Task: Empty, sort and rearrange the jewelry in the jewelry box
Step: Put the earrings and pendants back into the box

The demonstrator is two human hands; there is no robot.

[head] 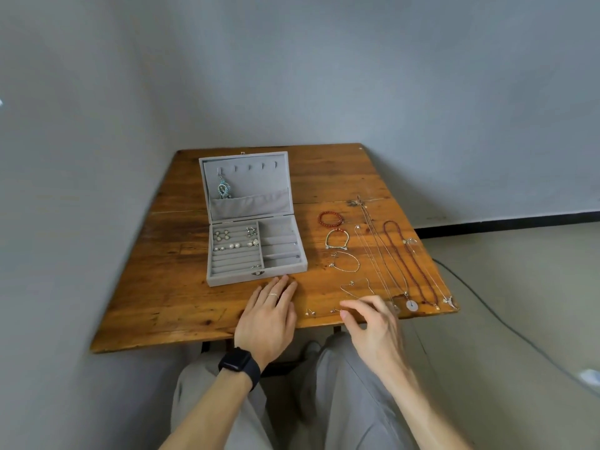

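Observation:
A grey velvet jewelry box stands open on the wooden table. Several earrings sit in its left ring rows, and a blue pendant hangs from a hook inside the lid. To the right of the box lie a red bead bracelet, two thin bracelets, and several long necklaces. Small stud earrings lie near the front edge. My left hand rests flat on the table just before the box. My right hand hovers by the studs, fingers loosely curled, holding nothing visible.
The table stands in a corner of grey walls. A cable runs over the floor at the right. My grey-trousered legs are below the table's front edge. A black watch is on my left wrist.

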